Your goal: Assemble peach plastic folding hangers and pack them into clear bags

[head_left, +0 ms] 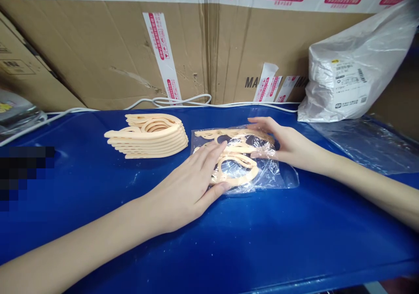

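Observation:
A clear plastic bag with cream folding hangers in it lies flat on the blue table. My left hand rests across the bag's left side, fingers stretched out and thumb apart along the lower edge. At the right end of the bagged hangers, my right hand touches the plastic with thumb and fingers spread apart. Part of the bag is hidden under my left hand. To the left stands a neat stack of similar cream folding hangers, unbagged and apart from both hands.
Large cardboard boxes with red-and-white tape form a wall behind the blue table. A white cable runs along their base. At the right are a labelled, filled white bag and flat clear plastic.

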`<state>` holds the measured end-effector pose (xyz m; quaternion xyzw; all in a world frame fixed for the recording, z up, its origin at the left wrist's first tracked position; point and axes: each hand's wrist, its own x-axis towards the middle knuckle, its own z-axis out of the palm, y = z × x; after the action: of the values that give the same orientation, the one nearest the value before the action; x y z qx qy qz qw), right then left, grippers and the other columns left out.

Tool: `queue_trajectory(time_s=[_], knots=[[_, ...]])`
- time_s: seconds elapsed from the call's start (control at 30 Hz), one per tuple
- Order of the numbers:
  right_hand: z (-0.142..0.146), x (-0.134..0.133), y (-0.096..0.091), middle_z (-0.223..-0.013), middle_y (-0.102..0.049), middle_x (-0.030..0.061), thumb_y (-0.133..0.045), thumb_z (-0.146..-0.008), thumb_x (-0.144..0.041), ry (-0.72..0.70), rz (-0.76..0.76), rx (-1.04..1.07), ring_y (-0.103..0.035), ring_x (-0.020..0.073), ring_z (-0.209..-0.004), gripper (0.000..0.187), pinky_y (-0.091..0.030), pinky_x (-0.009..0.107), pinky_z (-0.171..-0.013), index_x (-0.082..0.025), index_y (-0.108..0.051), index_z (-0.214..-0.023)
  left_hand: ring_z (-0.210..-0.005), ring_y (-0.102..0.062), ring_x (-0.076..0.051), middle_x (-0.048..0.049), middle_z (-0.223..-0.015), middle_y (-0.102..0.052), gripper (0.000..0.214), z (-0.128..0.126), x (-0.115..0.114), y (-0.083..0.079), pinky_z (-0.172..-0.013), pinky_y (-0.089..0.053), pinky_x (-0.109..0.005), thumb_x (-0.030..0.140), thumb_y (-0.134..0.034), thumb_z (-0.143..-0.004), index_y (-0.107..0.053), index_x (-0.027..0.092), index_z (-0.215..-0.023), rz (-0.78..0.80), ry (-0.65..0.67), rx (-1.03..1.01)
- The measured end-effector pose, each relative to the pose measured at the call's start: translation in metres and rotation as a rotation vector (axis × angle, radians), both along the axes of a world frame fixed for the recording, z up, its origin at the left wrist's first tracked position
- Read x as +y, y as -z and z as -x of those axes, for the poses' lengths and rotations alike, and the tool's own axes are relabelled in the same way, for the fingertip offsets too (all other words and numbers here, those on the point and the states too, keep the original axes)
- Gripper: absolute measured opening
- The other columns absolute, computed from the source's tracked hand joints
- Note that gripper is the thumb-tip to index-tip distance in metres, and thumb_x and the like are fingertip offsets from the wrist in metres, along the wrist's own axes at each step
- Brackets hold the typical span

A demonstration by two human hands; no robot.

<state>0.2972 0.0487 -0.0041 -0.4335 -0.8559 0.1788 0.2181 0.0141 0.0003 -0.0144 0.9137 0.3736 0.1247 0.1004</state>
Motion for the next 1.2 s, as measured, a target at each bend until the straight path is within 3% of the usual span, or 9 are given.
queue_trajectory(time_s=[0.13, 0.3, 0.47, 0.63, 0.8, 1.0, 1.2], knots=[[-0.009, 0.005, -0.004, -0.131, -0.062, 0.0165, -0.071, -0.08, -0.051, 0.028, 0.02, -0.073, -0.062, 0.0341, -0.116, 0.083, -0.053, 0.052, -0.093, -0.017, -0.036, -0.147, -0.141, -0.041, -0.029, -0.0154, -0.152, -0.043, 0.053, -0.001, -0.003, 0.001, -0.115, -0.039, -0.051, 0.045, -0.036, -0.103, -0.041, 0.013, -0.144, -0.128, 0.029, -0.009], [-0.004, 0.002, -0.002, -0.134, -0.062, 0.0137, -0.074, -0.079, -0.044, -0.004, 0.089, 0.096, -0.06, 0.0298, -0.122, 0.078, -0.05, 0.048, -0.102, -0.02, -0.039, -0.144, -0.14, -0.041, -0.028, -0.0157, -0.151, -0.045, 0.049, -0.005, -0.004, 0.006, -0.115, -0.038, -0.05, 0.035, -0.035, -0.104, -0.041, 0.01, -0.145, -0.24, 0.073, 0.017], [0.007, -0.001, 0.004, -0.135, -0.062, 0.0125, -0.075, -0.079, -0.043, 0.005, 0.163, 0.263, -0.058, 0.0293, -0.127, 0.072, -0.047, 0.051, -0.108, -0.023, -0.044, -0.141, -0.143, -0.039, -0.023, -0.0116, -0.151, -0.047, 0.045, -0.007, -0.004, 0.005, -0.119, -0.034, -0.046, 0.029, -0.031, -0.105, -0.044, 0.011, -0.144, -0.215, 0.161, 0.032], [0.007, 0.009, 0.01, -0.137, -0.061, 0.0106, -0.076, -0.08, -0.034, -0.078, 0.259, 0.371, -0.057, 0.0247, -0.128, 0.065, -0.044, 0.047, -0.113, -0.022, -0.048, -0.137, -0.141, -0.043, -0.022, -0.0109, -0.152, -0.046, 0.044, -0.005, -0.004, 0.0, -0.116, -0.04, -0.041, 0.024, -0.032, -0.105, -0.045, 0.01, -0.144, -0.144, 0.225, 0.066], [0.013, 0.023, 0.017, -0.136, -0.062, 0.0104, -0.079, -0.078, -0.031, -0.144, 0.232, 0.423, -0.057, 0.0254, -0.129, 0.061, -0.043, 0.048, -0.114, -0.021, -0.053, -0.132, -0.143, -0.039, -0.02, -0.0084, -0.155, -0.043, 0.044, -0.005, 0.001, 0.002, -0.118, -0.037, -0.038, 0.024, -0.031, -0.105, -0.045, 0.012, -0.146, -0.114, 0.266, 0.057], [0.015, 0.033, 0.021, -0.132, -0.065, 0.0117, -0.081, -0.076, -0.033, -0.136, 0.188, 0.393, -0.062, 0.0266, -0.121, 0.075, -0.054, 0.046, -0.1, -0.021, -0.045, -0.142, -0.143, -0.04, -0.019, -0.0067, -0.154, -0.045, 0.045, -0.006, 0.003, 0.005, -0.117, -0.038, -0.038, 0.027, -0.031, -0.106, -0.043, 0.013, -0.147, -0.107, 0.27, 0.047], [0.017, 0.033, 0.021, -0.122, -0.07, 0.0129, -0.082, -0.072, -0.043, -0.057, 0.127, 0.348, -0.07, 0.0283, -0.104, 0.078, -0.055, 0.048, -0.091, -0.017, -0.051, -0.138, -0.142, -0.042, -0.02, -0.0086, -0.152, -0.046, 0.044, -0.007, 0.003, 0.004, -0.116, -0.04, -0.039, 0.025, -0.032, -0.105, -0.045, 0.011, -0.145, -0.127, 0.275, 0.035]])
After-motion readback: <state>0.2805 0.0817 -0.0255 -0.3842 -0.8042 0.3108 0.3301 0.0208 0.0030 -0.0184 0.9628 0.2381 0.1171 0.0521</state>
